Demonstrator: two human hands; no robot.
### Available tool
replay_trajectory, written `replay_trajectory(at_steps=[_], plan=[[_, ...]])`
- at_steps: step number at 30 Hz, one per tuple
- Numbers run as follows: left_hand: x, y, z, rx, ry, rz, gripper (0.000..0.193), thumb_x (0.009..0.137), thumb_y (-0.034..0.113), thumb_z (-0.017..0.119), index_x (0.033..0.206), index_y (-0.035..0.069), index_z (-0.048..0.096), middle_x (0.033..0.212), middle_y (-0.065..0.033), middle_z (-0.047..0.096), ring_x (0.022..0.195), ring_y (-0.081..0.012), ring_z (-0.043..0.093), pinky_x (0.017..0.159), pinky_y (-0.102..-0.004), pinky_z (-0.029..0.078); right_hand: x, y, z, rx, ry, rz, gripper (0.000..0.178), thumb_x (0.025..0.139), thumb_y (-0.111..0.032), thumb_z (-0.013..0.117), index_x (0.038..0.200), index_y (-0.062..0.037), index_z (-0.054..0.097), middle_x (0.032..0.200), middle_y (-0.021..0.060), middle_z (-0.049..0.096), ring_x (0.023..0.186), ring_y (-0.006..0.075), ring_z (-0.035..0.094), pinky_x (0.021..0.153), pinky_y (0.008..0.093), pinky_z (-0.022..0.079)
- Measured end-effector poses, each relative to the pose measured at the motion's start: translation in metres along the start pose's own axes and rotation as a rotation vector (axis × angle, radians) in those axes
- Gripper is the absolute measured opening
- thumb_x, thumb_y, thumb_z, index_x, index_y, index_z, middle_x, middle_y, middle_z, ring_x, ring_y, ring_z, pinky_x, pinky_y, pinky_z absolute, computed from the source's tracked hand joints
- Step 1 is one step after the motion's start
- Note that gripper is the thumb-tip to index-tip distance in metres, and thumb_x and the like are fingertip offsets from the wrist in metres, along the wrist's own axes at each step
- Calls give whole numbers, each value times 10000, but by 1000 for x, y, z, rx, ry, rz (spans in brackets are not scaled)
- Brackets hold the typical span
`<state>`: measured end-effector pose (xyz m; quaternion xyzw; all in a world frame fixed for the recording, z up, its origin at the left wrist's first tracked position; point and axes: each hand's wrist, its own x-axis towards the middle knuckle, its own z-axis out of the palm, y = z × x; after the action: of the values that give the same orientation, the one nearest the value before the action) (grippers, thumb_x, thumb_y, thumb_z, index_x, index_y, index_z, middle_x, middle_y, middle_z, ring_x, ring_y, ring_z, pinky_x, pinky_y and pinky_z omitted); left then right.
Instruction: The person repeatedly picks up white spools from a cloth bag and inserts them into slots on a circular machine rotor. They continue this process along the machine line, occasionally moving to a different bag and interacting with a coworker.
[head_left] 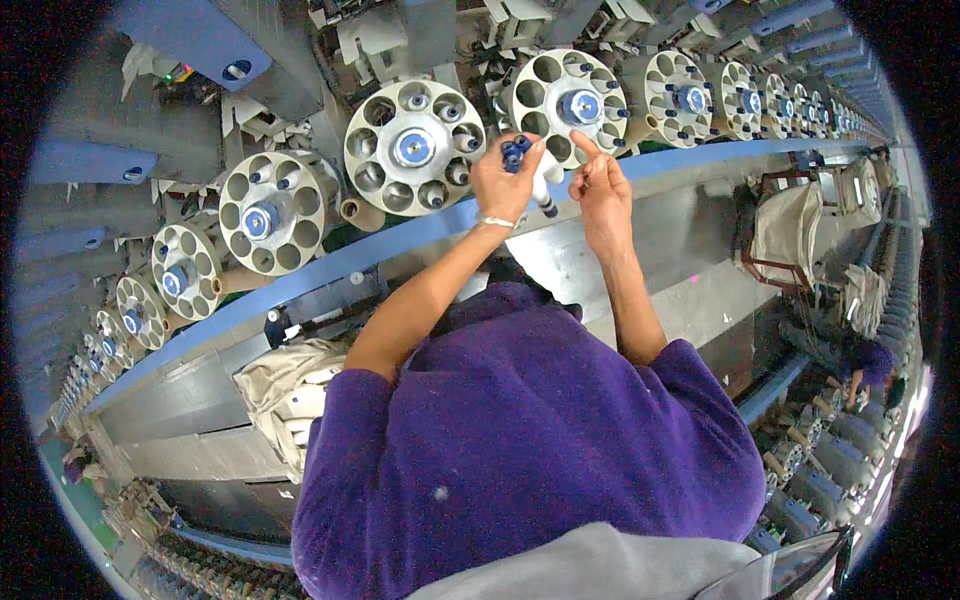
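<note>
The white bobbins (545, 190), a small bunch of yarn-wound tubes with dark blue tips, stand upright in the left hand (503, 182), just in front of the round bobbin magazine (567, 105) with its ring of open pockets and blue hub. The left hand is closed around the bunch, blue tips poking above the fingers and the white bodies hanging below the palm. The right hand (598, 188) is just beside it, to the right of the bobbins, loosely curled with the forefinger raised; it seems to pinch something fine, likely a yarn end, but the thread itself is too thin to make out, so I cannot tell that it holds anything.

Judged from this pose, the step in hand is freeing one bobbin or its yarn end from the bunch before the magazine. To do it well, the left grip should stay firm enough that the other tubes do not slide out below, while the right fingers work on one tube only.

Left of that magazine sits a second magazine (414, 147), several of its pockets already holding blue-tipped tubes, and more follow along the blue rail (300, 280) beneath them. Below the rail, left of the person's purple sleeve (390, 400), hangs a cloth bag (275, 385) of white bobbins.
</note>
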<state>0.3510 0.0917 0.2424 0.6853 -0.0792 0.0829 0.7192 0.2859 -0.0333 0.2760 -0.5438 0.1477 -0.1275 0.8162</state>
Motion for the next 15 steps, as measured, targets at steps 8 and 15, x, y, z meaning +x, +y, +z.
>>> replay_trajectory(at_steps=[8, 15], plan=[[44, -33, 52, 345, -128, 42, 208, 828, 240, 716, 932, 61, 707, 816, -46, 709, 712, -104, 631, 678, -271, 490, 66, 1, -53, 51, -3, 88, 199, 959, -205, 521, 801, -86, 507, 716, -7, 477, 631, 122, 426, 547, 268, 350], [92, -1, 21, 21, -383, -489, 460, 944, 472, 529, 860, 47, 687, 761, -43, 652, 658, -120, 609, 598, -252, 486, 76, -23, -20, -1257, -278, -566, 281, 851, -303, 655, 753, -44, 608, 674, 105, 575, 629, 288, 580, 580, 408, 462]])
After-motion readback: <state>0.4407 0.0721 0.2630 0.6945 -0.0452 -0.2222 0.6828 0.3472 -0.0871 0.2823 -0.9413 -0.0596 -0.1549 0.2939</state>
